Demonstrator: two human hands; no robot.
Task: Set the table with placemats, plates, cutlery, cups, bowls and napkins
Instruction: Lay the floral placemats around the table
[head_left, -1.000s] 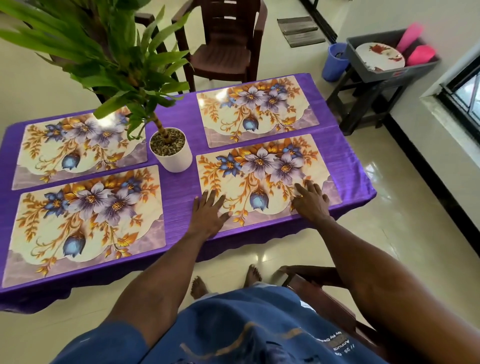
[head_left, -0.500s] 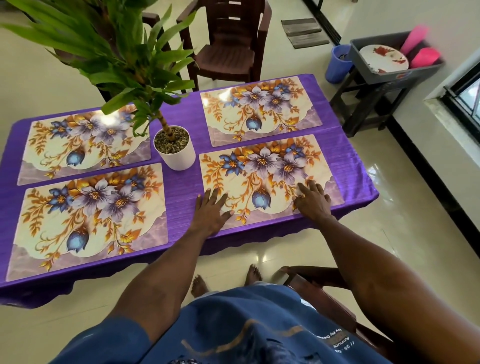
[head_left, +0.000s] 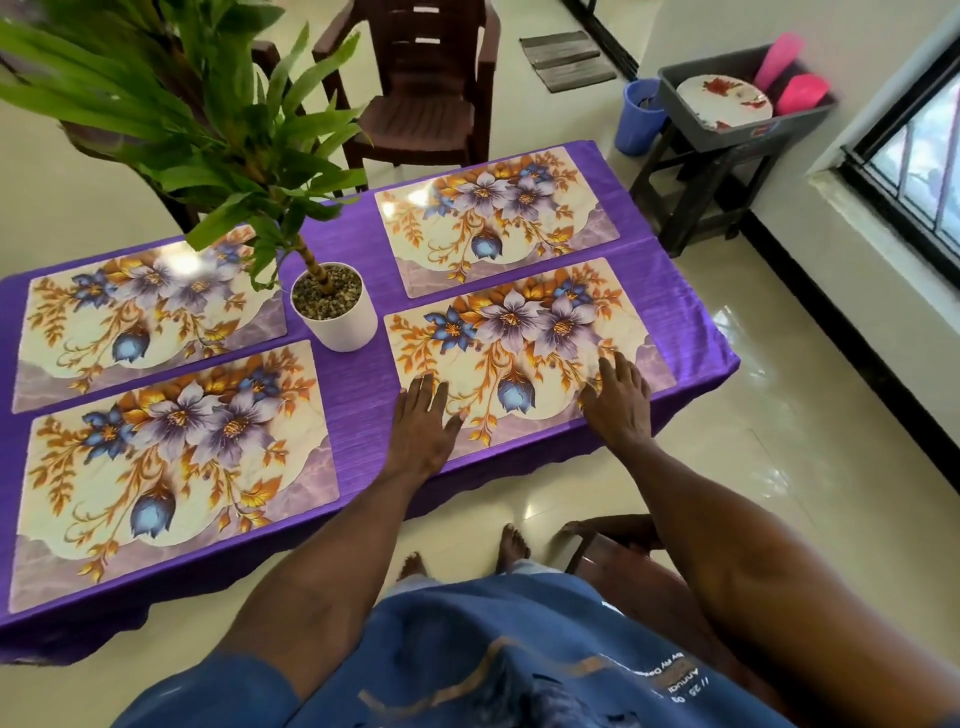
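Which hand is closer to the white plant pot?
Left. The left hand lies flat on the near-right placemat's left edge, just below-right of the white plant pot. The right hand rests on that mat's right side, farther away.

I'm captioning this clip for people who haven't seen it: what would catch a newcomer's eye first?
Four floral placemats fill the purple tablecloth, and both hands lie flat on the near right placemat: the left hand at its near left corner, the right hand near its right end. A leafy potted plant stands mid-table. Off to the right, a grey bin on a stool holds a plate.
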